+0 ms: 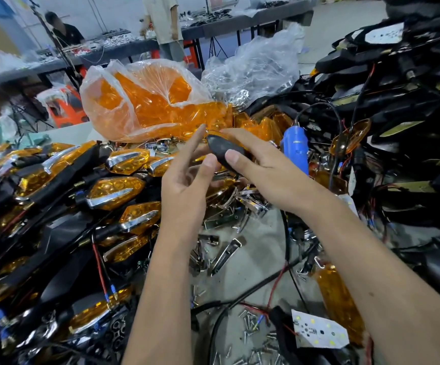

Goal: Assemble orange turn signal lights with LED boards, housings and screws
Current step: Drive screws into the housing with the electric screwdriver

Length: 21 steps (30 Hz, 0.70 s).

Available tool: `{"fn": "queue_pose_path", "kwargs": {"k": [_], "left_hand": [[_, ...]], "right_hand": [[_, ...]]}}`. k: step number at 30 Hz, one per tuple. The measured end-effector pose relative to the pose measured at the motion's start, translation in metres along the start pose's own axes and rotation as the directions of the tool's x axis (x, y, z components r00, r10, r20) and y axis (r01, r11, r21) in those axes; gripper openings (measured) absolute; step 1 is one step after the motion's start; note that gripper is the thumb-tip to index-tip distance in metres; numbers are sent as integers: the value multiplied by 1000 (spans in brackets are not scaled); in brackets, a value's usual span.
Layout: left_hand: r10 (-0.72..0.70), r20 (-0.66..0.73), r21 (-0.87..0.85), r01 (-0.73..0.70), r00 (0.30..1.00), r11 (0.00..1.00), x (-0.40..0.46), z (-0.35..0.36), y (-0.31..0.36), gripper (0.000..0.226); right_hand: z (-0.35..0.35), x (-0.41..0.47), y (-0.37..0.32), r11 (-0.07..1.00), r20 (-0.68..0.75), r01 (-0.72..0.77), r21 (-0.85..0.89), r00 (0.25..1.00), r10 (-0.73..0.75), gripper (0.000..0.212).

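Note:
My right hand (261,167) grips a black turn-signal housing (222,148) with an orange lens edge showing behind it, thumb pressed on its black back. Just left of it, my left hand (187,180) is raised with fingers straight and relaxed, thumb tip near the housing, holding nothing. A white LED board (318,330) lies at the lower right beside an orange lens (337,299). Loose screws (250,325) are scattered on the table below my arms. A blue electric screwdriver (295,148) lies just right of my right hand.
Finished orange-and-chrome signal lights (116,191) are piled at the left. A clear bag of orange lenses (147,101) sits behind my hands. Black housings with wires (397,114) are heaped at the right. Chrome trim pieces (226,251) litter the middle. People stand at far benches.

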<state>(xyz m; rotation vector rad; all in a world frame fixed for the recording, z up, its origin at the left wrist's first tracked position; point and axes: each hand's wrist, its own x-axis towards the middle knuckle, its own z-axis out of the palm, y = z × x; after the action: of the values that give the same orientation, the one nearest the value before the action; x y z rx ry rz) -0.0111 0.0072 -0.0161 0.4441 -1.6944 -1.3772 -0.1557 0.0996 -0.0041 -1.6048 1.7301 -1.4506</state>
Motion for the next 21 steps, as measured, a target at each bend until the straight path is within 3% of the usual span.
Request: {"fn": "queue_pose_path", "kwargs": {"k": [4,8,15,21], "left_hand": [[-12,44,-94,17,999,995,0,-6,-1,41],[1,13,-125,0,1000,992,0,-15,-1,29],[-11,44,-157,18,999,987,-2,-15,-5,29],[-37,40,-194,44,999,980,-3,-17,-2,20]], "right_hand": [[-6,-3,0,999,76,20,-24,997,-19,41],[-11,-4,-2,996,48,70,-47,997,-68,45],[-7,-7,1,990,-89,114,84,990,-106,29],[-5,-7,-1,992,-86,91,92,993,-83,26]]}}
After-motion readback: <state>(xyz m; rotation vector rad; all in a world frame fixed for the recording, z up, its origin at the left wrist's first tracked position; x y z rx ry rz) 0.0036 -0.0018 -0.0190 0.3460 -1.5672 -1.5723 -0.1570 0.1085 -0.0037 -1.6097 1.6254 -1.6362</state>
